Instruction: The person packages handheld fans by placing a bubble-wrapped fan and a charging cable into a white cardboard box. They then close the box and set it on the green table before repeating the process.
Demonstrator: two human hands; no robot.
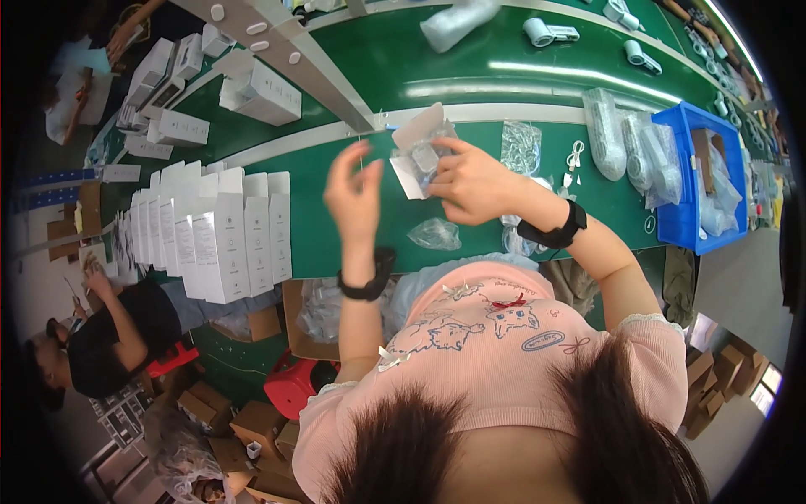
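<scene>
A small white box [409, 178] with raised flaps stands before me, its open end facing up. Inside it a clear plastic-wrapped piece is partly visible. My right hand [477, 183] has its fingers bent round the right side of this box; the fingertips are partly hidden. To the left of the box, my left hand [353, 195] is raised, slightly blurred, with thumb and fingers apart and nothing between them. A crumpled clear plastic bag [435, 234] lies on the green table just below the box.
Upright white boxes [231, 244] stand in rows on the left. At right are bubble-wrapped items [604, 134], a white cable [574, 160], a flat clear bag [521, 147] and a blue bin [701, 239]. A metal post [311, 67] rises beyond. Handheld devices [550, 33] lie on the far surface.
</scene>
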